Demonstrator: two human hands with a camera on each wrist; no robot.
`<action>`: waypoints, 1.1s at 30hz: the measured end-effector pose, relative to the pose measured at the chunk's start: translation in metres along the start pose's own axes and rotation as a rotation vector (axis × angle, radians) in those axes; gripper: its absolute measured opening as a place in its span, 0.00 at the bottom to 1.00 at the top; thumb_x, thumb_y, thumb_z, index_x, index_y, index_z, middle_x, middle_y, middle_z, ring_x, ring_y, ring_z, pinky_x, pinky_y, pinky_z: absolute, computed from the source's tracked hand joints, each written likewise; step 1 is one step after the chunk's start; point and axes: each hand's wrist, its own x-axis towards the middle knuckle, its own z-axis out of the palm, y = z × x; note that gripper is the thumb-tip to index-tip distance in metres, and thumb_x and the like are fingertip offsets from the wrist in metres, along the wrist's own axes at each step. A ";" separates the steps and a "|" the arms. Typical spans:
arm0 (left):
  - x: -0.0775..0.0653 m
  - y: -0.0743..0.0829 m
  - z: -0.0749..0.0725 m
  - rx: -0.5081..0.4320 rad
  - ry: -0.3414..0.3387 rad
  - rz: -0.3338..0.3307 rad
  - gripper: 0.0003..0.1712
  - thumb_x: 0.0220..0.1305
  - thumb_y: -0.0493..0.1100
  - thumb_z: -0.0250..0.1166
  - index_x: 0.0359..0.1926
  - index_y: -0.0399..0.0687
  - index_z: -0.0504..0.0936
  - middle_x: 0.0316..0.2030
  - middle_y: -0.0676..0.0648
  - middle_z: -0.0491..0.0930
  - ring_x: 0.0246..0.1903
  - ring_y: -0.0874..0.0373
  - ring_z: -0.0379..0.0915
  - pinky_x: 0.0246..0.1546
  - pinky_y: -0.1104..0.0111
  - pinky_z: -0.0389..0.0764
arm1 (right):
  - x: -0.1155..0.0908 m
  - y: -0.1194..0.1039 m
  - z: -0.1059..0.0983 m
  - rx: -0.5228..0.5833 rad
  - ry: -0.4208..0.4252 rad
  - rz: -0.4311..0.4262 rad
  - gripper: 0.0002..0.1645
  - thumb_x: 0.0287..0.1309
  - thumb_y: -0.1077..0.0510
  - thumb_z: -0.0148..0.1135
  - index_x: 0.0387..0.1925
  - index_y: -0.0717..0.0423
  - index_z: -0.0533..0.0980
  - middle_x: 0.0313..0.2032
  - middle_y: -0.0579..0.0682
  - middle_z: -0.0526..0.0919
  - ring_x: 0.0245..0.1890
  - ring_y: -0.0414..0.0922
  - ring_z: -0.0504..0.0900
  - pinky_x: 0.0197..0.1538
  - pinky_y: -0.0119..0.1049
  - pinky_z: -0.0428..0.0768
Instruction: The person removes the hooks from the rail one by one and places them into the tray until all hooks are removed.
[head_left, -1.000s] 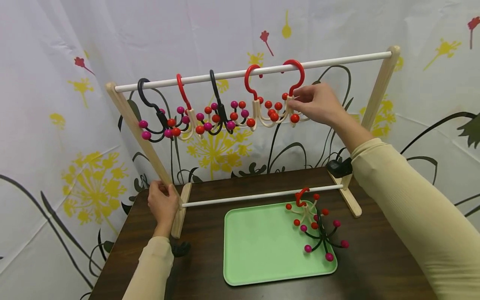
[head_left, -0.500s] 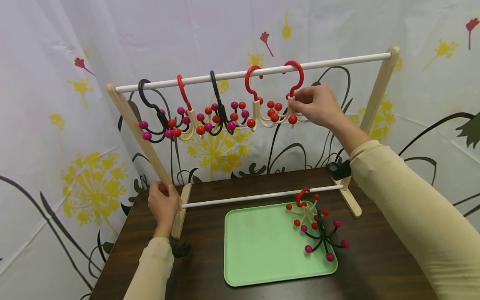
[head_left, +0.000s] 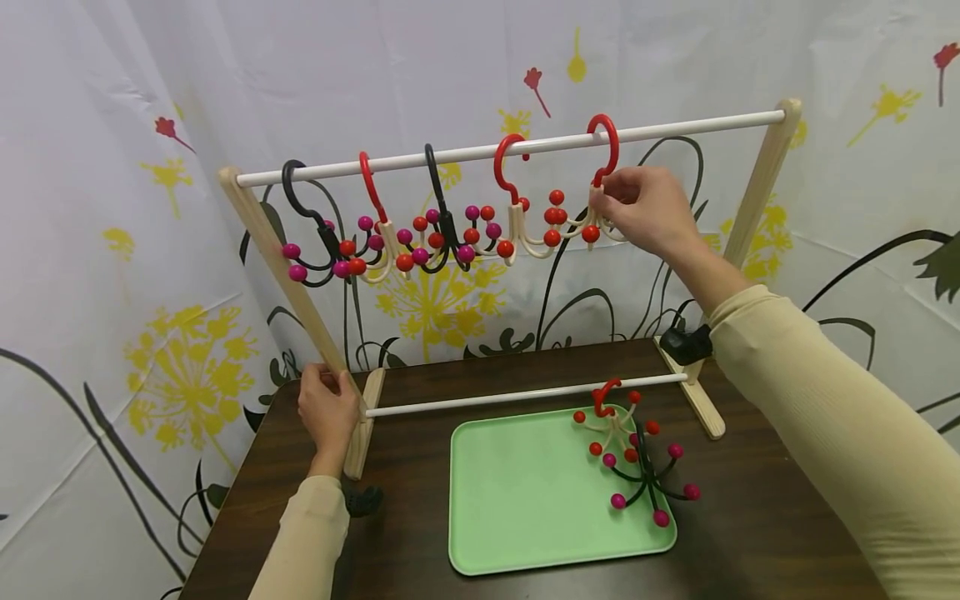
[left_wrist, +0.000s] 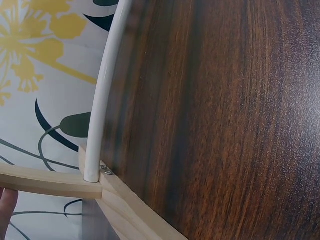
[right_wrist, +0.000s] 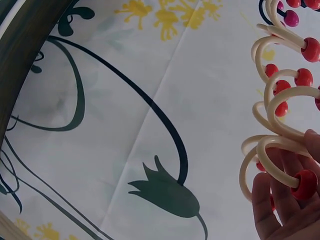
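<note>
Grip of the right hand (head_left: 648, 210) pinches a red-hooked, cream-armed hanger (head_left: 614, 158), just raised slightly and shifted right along the white round rod (head_left: 705, 128), widening its gap from the matching cream hanger (head_left: 515, 221), which crowds it closely. Left hand (head_left: 328, 412) holds the pale wooden post (head_left: 296, 297). Below, a black, magenta-balled hanger (head_left: 649, 481) overhangs the green rectangular tray (head_left: 525, 500).

2 long cream sleeves (head_left: 832, 417), wrinkled cuffs (head_left: 738, 303); 2 black wrist cameras (head_left: 686, 343)

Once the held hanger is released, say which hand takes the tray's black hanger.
Right hand, probably: the black hanger is at the right end of the green tray, while the left hand holds the wooden post.
</note>
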 end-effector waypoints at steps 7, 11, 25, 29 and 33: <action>0.001 -0.002 -0.001 0.001 0.009 0.017 0.10 0.59 0.34 0.65 0.38 0.35 0.74 0.32 0.37 0.76 0.33 0.40 0.74 0.36 0.46 0.69 | -0.007 -0.001 -0.007 0.012 0.098 -0.013 0.21 0.66 0.49 0.59 0.54 0.57 0.80 0.45 0.56 0.85 0.42 0.47 0.81 0.38 0.33 0.74; 0.003 -0.004 0.001 0.006 -0.004 0.007 0.10 0.60 0.36 0.65 0.39 0.36 0.74 0.32 0.37 0.76 0.34 0.40 0.74 0.37 0.46 0.69 | -0.016 0.002 -0.013 0.005 0.193 -0.049 0.21 0.66 0.50 0.59 0.53 0.57 0.80 0.45 0.55 0.86 0.43 0.48 0.83 0.38 0.30 0.75; 0.003 -0.005 0.002 0.002 -0.006 -0.005 0.10 0.59 0.36 0.66 0.39 0.37 0.74 0.33 0.38 0.77 0.35 0.41 0.74 0.38 0.45 0.69 | -0.097 0.019 -0.022 0.082 0.487 -0.137 0.16 0.62 0.55 0.63 0.47 0.58 0.83 0.40 0.52 0.87 0.35 0.31 0.80 0.35 0.21 0.74; 0.002 -0.007 0.001 0.008 -0.008 -0.009 0.10 0.59 0.36 0.65 0.39 0.37 0.74 0.33 0.38 0.76 0.35 0.41 0.74 0.38 0.45 0.69 | -0.150 0.029 -0.011 0.101 0.430 -0.068 0.13 0.59 0.59 0.67 0.45 0.59 0.83 0.36 0.49 0.86 0.33 0.29 0.81 0.33 0.19 0.75; 0.002 -0.006 0.000 0.001 -0.011 -0.007 0.10 0.59 0.36 0.65 0.39 0.36 0.74 0.33 0.37 0.77 0.35 0.40 0.74 0.39 0.46 0.69 | -0.205 0.039 0.010 0.149 0.320 -0.021 0.15 0.55 0.65 0.70 0.46 0.58 0.83 0.36 0.48 0.86 0.28 0.31 0.83 0.28 0.24 0.78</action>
